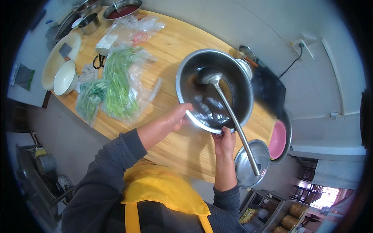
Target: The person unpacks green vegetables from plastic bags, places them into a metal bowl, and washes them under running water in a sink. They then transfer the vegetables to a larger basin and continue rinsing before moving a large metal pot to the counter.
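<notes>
A large metal bowl (198, 55) with dark liquid in it is gripped at its rim by both hands above the wooden table. My left hand (180, 116) holds the rim at the lower left, thumb over the edge. My right hand (224, 139) grips the near rim, its thumb on top and fingers below. A long-handled metal ladle (233, 116) rests in the bowl, its head in the liquid and its handle leaning over the rim, beside my right hand. A metal lid or shallow dish (250, 180) lies beneath the handle's end.
On the wooden table (174, 38) lie bagged green vegetables (119, 84), a smaller bag of greens (91, 99), black-handled scissors (99, 61) and a white bowl (65, 78). A basin of red liquid (122, 11) stands at the back left. A pink basin (277, 139) sits at the right.
</notes>
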The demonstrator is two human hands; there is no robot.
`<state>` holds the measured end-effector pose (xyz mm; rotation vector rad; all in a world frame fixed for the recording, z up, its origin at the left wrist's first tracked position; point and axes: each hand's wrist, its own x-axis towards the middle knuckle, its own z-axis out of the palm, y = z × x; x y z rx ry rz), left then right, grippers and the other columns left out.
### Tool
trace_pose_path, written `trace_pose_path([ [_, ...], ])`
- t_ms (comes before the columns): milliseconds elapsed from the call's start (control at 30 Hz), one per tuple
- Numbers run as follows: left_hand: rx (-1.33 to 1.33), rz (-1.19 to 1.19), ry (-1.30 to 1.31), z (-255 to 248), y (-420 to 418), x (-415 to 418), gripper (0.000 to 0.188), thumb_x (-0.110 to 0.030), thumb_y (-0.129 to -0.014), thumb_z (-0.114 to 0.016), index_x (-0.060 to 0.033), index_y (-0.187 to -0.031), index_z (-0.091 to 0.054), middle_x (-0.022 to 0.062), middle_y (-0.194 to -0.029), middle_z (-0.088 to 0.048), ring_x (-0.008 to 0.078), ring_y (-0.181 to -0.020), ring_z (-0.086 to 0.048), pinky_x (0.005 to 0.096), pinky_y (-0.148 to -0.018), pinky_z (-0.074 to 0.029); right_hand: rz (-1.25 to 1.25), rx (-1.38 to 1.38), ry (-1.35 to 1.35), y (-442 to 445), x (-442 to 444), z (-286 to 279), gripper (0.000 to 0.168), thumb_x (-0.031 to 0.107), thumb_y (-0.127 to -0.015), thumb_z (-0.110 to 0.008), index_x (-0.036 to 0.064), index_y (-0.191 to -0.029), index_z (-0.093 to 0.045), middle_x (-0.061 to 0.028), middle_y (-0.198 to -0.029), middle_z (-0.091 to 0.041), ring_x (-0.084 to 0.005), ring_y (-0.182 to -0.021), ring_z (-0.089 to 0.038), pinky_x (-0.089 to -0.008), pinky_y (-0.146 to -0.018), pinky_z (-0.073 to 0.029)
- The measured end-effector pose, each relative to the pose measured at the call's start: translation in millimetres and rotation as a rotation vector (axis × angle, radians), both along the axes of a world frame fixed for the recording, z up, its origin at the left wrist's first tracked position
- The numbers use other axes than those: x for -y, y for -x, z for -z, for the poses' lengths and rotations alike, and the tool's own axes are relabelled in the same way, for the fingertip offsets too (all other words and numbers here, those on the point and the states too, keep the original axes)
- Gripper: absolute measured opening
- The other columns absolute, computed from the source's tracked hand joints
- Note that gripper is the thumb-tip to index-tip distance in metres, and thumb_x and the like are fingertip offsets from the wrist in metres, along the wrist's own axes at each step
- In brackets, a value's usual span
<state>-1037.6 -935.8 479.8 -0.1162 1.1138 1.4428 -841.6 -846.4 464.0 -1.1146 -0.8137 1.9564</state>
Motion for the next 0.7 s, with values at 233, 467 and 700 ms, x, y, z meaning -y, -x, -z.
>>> trace_pose_path([
  [233, -0.018, -0.029, -0.024, 24.4, 94.9, 8.4, 0.025, -0.015, -0.077, -0.055, -0.0006, -0.097, -0.054, 0.0103, -0.085, -0.061, 0.0204, -0.074, -0.061, 0.0355, -0.068, -0.055, -0.015, 0.002, -0.012, 93.1, 3.5, 25.4, 0.024, 0.004, -0.085, -0.048, 0.006, -0.109, -0.049, -0.0053, -0.096, -0.056, -0.0185, -0.088, -0.057, -0.0367, -0.071, -0.05],
  [467, 0.029, -0.127, -0.073, 53.3, 156.9, -22.3, 0.015, -0.016, -0.078, -0.056, -0.0045, -0.087, -0.056, 0.0086, -0.083, -0.06, 0.0178, -0.067, -0.059, 0.0325, -0.064, -0.055, -0.065, 0.026, -0.036, 168.6, -27.9, 12.0, 0.02, 0.002, -0.086, -0.049, 0.007, -0.106, -0.048, -0.0049, -0.095, -0.054, -0.0182, -0.086, -0.056, -0.0348, -0.067, -0.048],
  [700, 0.021, -0.217, -0.121, 32.5, 209.2, -63.6, 0.036, -0.032, -0.082, -0.064, -0.0054, -0.103, -0.054, 0.0065, -0.094, -0.058, 0.0197, -0.086, -0.059, 0.035, -0.079, -0.052, -0.071, -0.011, -0.021, 231.9, -81.3, 26.9, 0.03, 0.0, -0.083, -0.049, 0.01, -0.109, -0.039, -0.0026, -0.087, -0.047, -0.0146, -0.076, -0.049, -0.0369, -0.063, -0.047],
])
